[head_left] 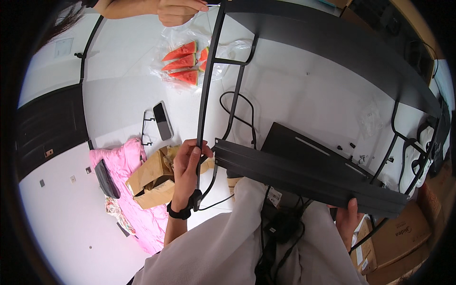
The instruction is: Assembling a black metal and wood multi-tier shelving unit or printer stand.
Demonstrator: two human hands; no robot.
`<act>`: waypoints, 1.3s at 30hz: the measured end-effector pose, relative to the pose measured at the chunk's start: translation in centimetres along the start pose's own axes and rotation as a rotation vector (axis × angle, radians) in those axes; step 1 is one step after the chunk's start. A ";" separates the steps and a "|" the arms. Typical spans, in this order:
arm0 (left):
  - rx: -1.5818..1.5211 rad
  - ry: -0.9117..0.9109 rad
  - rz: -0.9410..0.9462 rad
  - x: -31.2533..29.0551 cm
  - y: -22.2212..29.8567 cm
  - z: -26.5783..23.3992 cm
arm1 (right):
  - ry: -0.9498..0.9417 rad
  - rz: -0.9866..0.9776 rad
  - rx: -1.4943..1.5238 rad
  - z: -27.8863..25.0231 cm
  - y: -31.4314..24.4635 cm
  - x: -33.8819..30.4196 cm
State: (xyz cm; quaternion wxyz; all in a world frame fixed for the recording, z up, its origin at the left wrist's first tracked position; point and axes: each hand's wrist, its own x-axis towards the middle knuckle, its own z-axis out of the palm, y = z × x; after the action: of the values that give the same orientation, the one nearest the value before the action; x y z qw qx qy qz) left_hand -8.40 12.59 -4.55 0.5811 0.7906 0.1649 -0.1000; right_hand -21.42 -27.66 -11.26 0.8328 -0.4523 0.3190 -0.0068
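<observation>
A black metal rack frame [203, 104] stands in front of me, with a wide black shelf panel [332, 42] across its far side. On the near side a long black metal panel [304, 178] runs between the frame's left and right posts, sloping down to the right. My left hand [186, 164] is closed around the left post, fingertips beside the panel's end with its small holes. Farther right, my right hand [347, 219] grips the panel's lower edge, thumb on its front; its other fingers are partly hidden. Another person's hand [178, 10] pinches something thin near the left post's far end.
Another flat black panel [289, 142] lies on the floor inside the frame, near loose screws [362, 159]. Watermelon slices [183, 63] on plastic, a phone [163, 120], an open cardboard box [154, 178] and pink cloth [137, 209] lie left. Cardboard boxes [401, 232] stand right.
</observation>
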 end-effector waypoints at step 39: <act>0.088 0.045 0.032 1.6 -5.2 -2.9 | 0.112 0.011 0.260 -0.9 -2.0 1.7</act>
State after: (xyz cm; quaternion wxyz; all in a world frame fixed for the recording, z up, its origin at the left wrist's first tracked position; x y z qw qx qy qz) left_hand -9.01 16.96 -8.85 0.5434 0.8200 0.1606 -0.0801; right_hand -19.98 -30.02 -11.03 0.8653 -0.3376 0.3640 -0.0686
